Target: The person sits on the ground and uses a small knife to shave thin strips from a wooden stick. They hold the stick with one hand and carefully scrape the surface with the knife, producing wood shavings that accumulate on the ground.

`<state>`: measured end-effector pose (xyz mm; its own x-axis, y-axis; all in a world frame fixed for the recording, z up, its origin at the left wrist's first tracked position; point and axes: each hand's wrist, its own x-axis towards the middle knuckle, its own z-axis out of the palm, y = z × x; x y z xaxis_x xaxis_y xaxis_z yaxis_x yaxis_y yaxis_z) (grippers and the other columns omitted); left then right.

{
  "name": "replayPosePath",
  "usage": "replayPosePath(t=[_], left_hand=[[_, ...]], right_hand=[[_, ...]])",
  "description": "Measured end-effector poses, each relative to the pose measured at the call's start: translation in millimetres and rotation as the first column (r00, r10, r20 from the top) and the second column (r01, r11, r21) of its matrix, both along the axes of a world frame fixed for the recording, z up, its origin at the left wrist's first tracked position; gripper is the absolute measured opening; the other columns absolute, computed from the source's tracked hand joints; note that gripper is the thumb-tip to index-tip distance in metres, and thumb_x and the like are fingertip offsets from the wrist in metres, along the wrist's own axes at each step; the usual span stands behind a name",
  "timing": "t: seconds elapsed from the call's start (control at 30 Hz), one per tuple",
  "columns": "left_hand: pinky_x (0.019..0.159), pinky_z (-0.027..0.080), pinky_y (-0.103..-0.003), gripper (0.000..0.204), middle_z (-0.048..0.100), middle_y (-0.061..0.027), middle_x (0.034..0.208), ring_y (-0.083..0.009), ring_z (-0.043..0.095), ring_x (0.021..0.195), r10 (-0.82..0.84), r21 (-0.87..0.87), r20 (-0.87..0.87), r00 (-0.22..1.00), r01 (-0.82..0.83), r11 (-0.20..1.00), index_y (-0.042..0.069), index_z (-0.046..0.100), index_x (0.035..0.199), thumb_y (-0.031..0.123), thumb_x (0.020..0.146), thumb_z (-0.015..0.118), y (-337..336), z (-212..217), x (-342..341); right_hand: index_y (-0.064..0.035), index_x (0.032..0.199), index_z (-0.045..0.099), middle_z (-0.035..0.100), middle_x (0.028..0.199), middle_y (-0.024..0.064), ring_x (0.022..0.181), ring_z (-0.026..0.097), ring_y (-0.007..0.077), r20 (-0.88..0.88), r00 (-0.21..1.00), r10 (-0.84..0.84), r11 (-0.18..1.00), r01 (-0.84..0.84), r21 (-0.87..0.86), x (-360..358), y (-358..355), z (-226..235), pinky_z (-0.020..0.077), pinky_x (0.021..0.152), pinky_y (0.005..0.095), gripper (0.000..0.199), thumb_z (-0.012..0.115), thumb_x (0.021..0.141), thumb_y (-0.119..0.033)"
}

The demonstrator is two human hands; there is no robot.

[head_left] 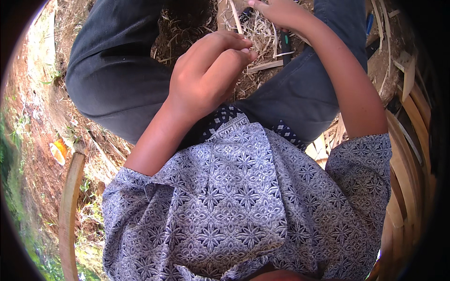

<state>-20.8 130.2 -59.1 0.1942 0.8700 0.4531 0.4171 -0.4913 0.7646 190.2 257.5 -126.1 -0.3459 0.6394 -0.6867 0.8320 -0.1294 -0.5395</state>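
Note:
My left hand (204, 72) is closed, with thumb and forefinger pinched at the near end of a thin, pale wooden strip (236, 17). The strip runs away from me and leaves the top edge of the picture. Farther off and to the right, my right hand (283, 14) is partly cut off by that edge. One of its digits points left toward the strip and the others curl under, so whatever they grip is hidden. Just below this hand is a black and green tool handle (286, 44); whether the hand touches it I cannot tell.
Curly wood shavings (262, 35) cover the ground between my dark-trousered legs. A flat wooden piece (265, 66) lies among them. Long curved slats (408, 159) are stacked at my right. On the left stand a wooden slat (70, 210) and an orange object (58, 151) on soil.

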Motion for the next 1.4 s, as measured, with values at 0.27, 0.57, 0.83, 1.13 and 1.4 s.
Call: replayPosePath(t=[0.27, 0.57, 0.83, 1.13, 1.4], left_hand=[[0.073, 0.063, -0.033, 0.024, 0.073, -0.0167, 0.093, -0.0268, 0.076, 0.088, 0.037, -0.003, 0.003, 0.999, -0.037, 0.999, 0.0, 0.062, 0.088, -0.008, 0.078, 0.082, 1, 2, 0], [0.073, 0.063, -0.034, 0.025, 0.073, -0.0166, 0.094, -0.0276, 0.076, 0.089, 0.009, -0.017, -0.025, 1.0, -0.009, 1.0, 0.0, 0.062, 0.089, -0.008, 0.078, 0.082, 0, 1, 3], [0.075, 0.061, -0.036, 0.017, 0.071, -0.0118, 0.098, -0.0283, 0.073, 0.088, 0.022, -0.034, 0.027, 0.999, -0.021, 0.999, 0.003, 0.068, 0.089, -0.003, 0.075, 0.076, -5, -5, 5], [0.077, 0.063, -0.035, 0.02, 0.072, -0.0155, 0.095, -0.0293, 0.075, 0.092, -0.079, -0.051, -0.013, 0.997, 0.078, 0.996, -0.001, 0.064, 0.09, -0.009, 0.078, 0.079, 0, 1, 4], [0.08, 0.062, -0.036, 0.021, 0.071, -0.0156, 0.099, -0.0299, 0.074, 0.095, -0.085, -0.08, -0.002, 0.996, 0.085, 0.993, 0.0, 0.067, 0.092, -0.009, 0.076, 0.077, -3, 3, 2]], right_hand=[[-0.0042, 0.11, 0.069, 0.073, 0.104, 0.0225, 0.098, 0.07, 0.0379, -0.024, 0.995, 0.095, 0.978, -0.089, 0.19, -4, -4, -21, 0.0536, 0.087, 0.0458, 0.027, 0.057, 0.097, -0.025], [-0.0058, 0.1, 0.071, 0.073, 0.098, 0.022, 0.091, 0.07, 0.0406, 0.01, 0.999, 0.043, 0.978, -0.044, 0.202, -2, 2, -47, 0.0537, 0.081, 0.0473, 0.024, 0.06, 0.096, -0.027], [-0.003, 0.108, 0.068, 0.073, 0.102, 0.0214, 0.094, 0.07, 0.0346, -0.028, 1.0, 0.014, 0.998, -0.013, 0.055, 3, -7, 17, 0.0535, 0.082, 0.0448, 0.027, 0.062, 0.098, -0.028], [-0.0037, 0.111, 0.069, 0.071, 0.106, 0.0261, 0.099, 0.068, 0.0433, 0.137, 0.983, 0.126, 0.961, -0.155, 0.229, 4, 3, -38, 0.0525, 0.088, 0.0507, 0.029, 0.057, 0.098, -0.027], [-0.0039, 0.111, 0.07, 0.073, 0.102, 0.022, 0.097, 0.071, 0.0367, -0.11, 0.986, 0.127, 0.976, -0.104, 0.194, 12, 7, -9, 0.054, 0.087, 0.0451, 0.028, 0.058, 0.098, -0.026]])
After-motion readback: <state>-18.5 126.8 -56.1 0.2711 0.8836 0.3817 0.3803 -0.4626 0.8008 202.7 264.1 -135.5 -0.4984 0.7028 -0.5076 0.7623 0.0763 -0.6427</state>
